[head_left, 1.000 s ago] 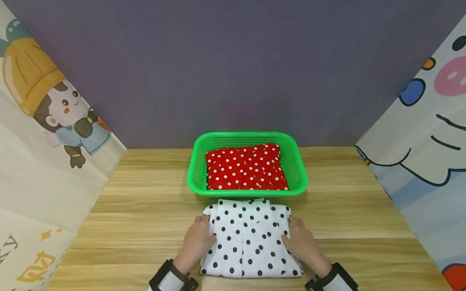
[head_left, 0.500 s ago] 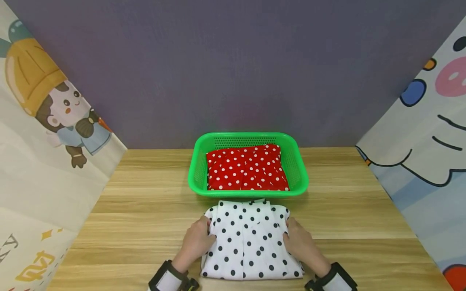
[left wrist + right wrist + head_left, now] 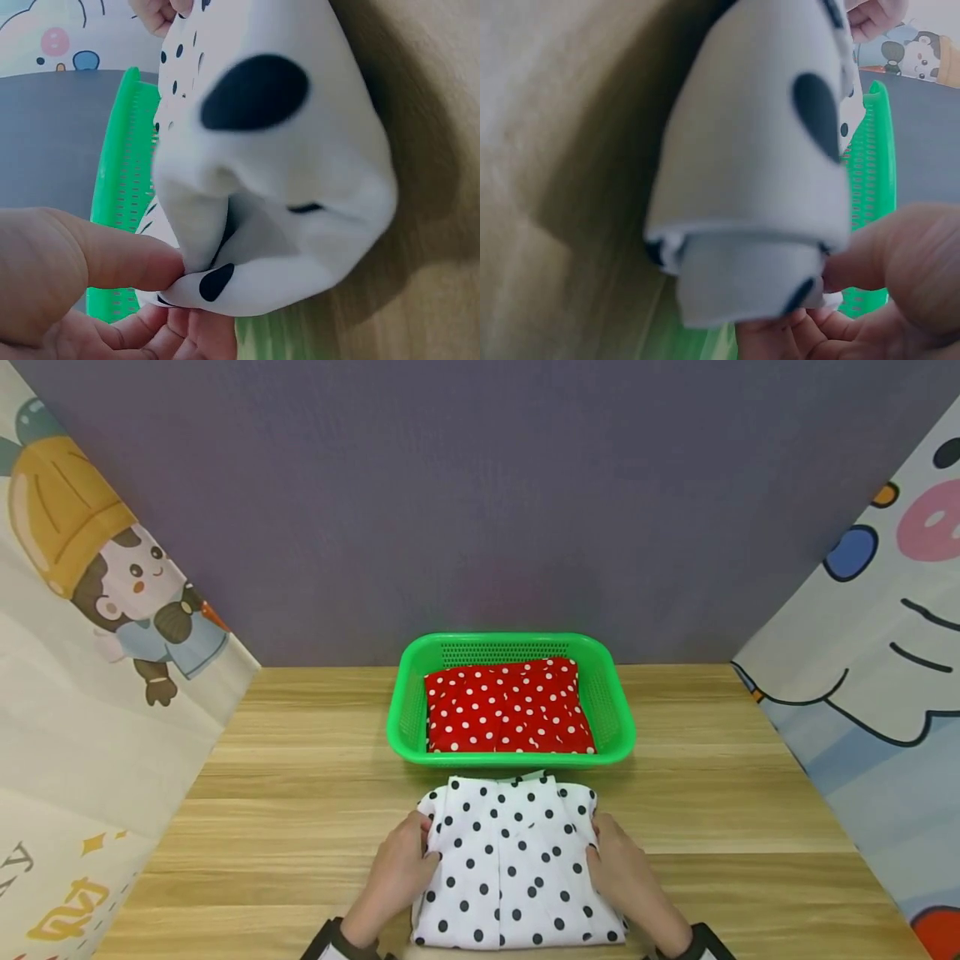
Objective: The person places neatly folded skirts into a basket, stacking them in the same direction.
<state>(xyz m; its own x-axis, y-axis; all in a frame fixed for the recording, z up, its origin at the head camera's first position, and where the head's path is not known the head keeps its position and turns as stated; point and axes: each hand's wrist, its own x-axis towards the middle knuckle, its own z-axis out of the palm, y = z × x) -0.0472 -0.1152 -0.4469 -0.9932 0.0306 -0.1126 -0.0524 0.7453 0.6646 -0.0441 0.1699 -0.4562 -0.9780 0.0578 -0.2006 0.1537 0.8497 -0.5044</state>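
Observation:
A white garment with black dots [image 3: 517, 868], folded into a rectangle, is held between both hands near the front of the table. My left hand [image 3: 399, 868] pinches its left side, the thumb on top and the fingers underneath, as the left wrist view shows. On the other side my right hand [image 3: 628, 870] grips the right edge, with rolled cloth layers [image 3: 750, 277] between thumb and fingers. Both wrist views show shadow beside the cloth, which looks raised off the wood. Just behind it stands a green basket [image 3: 510, 759] holding a folded red cloth with white dots [image 3: 502, 710].
The basket stands at the back of the wooden table [image 3: 300, 793], close to a dark grey wall [image 3: 480, 510]. Printed cartoon panels flank the table, one with a hatted figure [image 3: 150, 585] at left, one with a pink snout [image 3: 933, 518] at right.
Both hands have tightened from resting at the garment's sides to pinching its edges. The garment has shifted slightly towards the person. Basket and red cloth stay put.

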